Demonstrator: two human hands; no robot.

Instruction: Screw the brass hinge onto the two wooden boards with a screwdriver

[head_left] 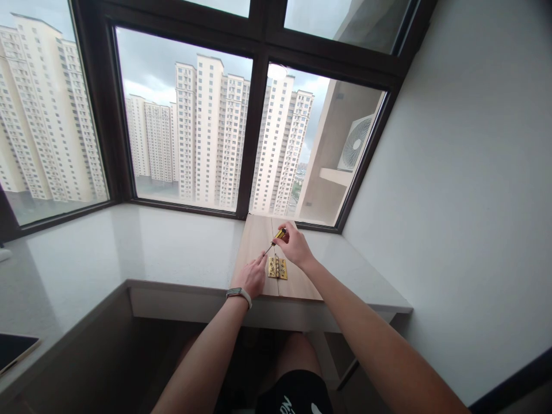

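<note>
A brass hinge [277, 268] lies open across the seam between two pale wooden boards [254, 238]. My right hand [294, 244] is closed on the yellow and black handle of a screwdriver [280, 234], above the boards and beyond the hinge. The screwdriver's shaft slants down to the left, to the fingertips of my left hand [252, 276]. That hand rests at the left of the hinge, its fingers gathered near the screwdriver's tip. Whatever is between those fingertips is too small to make out.
The boards lie on a white counter [185, 247] below dark-framed windows. A white wall [466, 190] rises at the right. A dark flat device [16, 349] sits at the far left. The counter's front edge runs just in front of my legs.
</note>
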